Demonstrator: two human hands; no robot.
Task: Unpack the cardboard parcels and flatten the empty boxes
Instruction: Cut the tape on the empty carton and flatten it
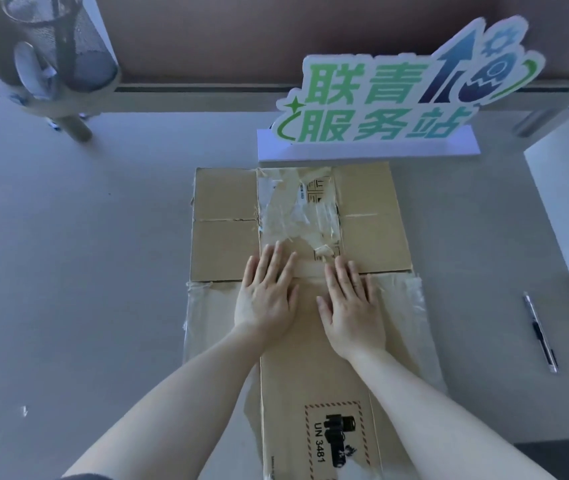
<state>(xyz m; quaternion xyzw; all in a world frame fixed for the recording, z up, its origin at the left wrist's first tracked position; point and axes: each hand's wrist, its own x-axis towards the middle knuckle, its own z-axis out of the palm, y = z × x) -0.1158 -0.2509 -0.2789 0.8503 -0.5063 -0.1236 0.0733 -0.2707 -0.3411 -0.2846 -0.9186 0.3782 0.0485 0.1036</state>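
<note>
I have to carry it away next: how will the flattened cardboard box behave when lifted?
The flattened cardboard box probably feels light, being thin sheet. It likely bends at its creases, since the flaps lie as separate panels. Loose tape may snag fingers.

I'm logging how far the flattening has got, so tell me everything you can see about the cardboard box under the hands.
The cardboard box is brown corrugated board, lying flat on the grey table, its flaps spread open away from the person. Torn clear tape and a ripped label cover the far middle panel; a UN 3481 battery label sits on the near panel. The left hand and right hand press on its centre, palms down, fingers straight.
</note>
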